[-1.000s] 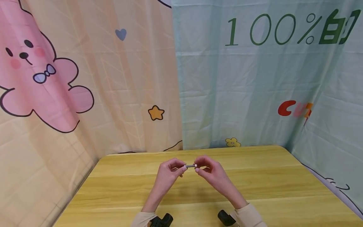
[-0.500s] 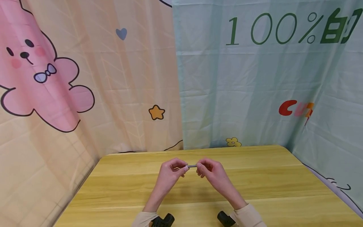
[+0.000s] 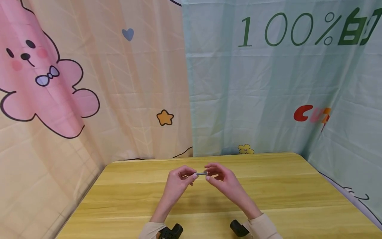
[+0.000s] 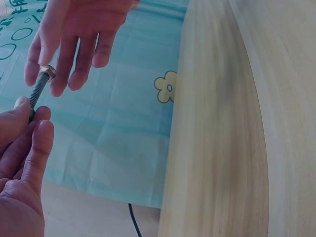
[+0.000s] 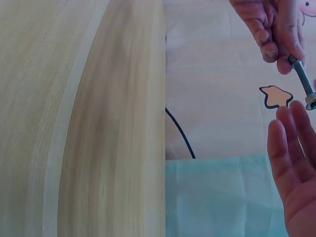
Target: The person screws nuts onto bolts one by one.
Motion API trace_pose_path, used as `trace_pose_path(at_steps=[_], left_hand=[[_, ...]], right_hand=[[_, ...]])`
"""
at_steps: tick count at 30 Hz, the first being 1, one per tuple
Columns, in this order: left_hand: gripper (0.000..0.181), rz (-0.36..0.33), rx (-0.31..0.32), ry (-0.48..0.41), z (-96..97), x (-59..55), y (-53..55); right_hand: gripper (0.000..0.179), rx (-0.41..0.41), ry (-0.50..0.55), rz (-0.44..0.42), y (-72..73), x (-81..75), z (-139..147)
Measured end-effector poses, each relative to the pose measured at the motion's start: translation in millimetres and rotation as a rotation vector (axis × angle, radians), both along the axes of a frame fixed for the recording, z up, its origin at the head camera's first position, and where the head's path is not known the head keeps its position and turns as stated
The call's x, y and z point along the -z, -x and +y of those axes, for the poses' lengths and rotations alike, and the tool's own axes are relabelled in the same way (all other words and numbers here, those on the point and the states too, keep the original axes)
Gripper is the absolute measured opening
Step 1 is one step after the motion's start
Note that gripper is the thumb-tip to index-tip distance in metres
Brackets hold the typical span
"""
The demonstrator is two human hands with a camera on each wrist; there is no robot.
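Observation:
Above the table, my left hand (image 3: 176, 182) pinches one end of a small metal bolt (image 3: 201, 174) between thumb and fingers. The bolt lies nearly level and points toward my right hand (image 3: 225, 183). A shiny hex nut (image 4: 48, 72) sits at the bolt's far end, with bare thread (image 4: 37, 92) between it and the left fingertips. In the left wrist view the right thumb reaches right up to the nut, while the other right fingers extend fairly straight and spread. The right wrist view shows the nut (image 5: 310, 101) just beyond the right fingertips. The bolt's gripped end is hidden.
A light wooden table (image 3: 134, 199) spreads under both hands. Printed curtains (image 3: 221, 83) hang behind its far edge and along the sides. Black wrist cameras (image 3: 171, 231) are worn at both sleeve cuffs.
Half a second ago the right fingers closed over the nut and hid it; now they are spread apart and it shows again. The left hand keeps its pinch, almost in place.

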State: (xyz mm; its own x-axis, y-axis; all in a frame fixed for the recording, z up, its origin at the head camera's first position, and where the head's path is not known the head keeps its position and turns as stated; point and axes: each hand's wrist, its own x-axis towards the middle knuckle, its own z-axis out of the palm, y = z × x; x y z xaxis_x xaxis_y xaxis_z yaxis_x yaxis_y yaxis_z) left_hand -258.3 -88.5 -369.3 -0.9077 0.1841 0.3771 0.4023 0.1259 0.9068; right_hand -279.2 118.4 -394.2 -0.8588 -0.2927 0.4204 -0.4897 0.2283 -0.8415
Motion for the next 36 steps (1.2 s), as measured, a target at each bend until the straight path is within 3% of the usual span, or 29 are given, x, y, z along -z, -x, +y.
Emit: trace_pose_path(at_steps=[5,12,25,36], left_hand=[[0.009,0.005,0.005,-0.009,0.1,0.1,0.8],[0.009,0.0,0.001,-0.006,0.6,-0.2,-0.5],[0.01,-0.005,0.015,0.001,2.3,-1.8,-2.0],[0.01,0.002,-0.003,0.006,0.8,0.5,0.8]], right_hand=[[0.021,-0.041,-0.011,0.043,0.5,0.5,0.4],[0.019,-0.063,0.005,-0.003,0.9,2.2,1.9],[0.026,0.066,-0.022,-0.074,0.4,3.4,-3.6],[0.023,0.012,-0.034,0.071,2.3,2.3,0.5]])
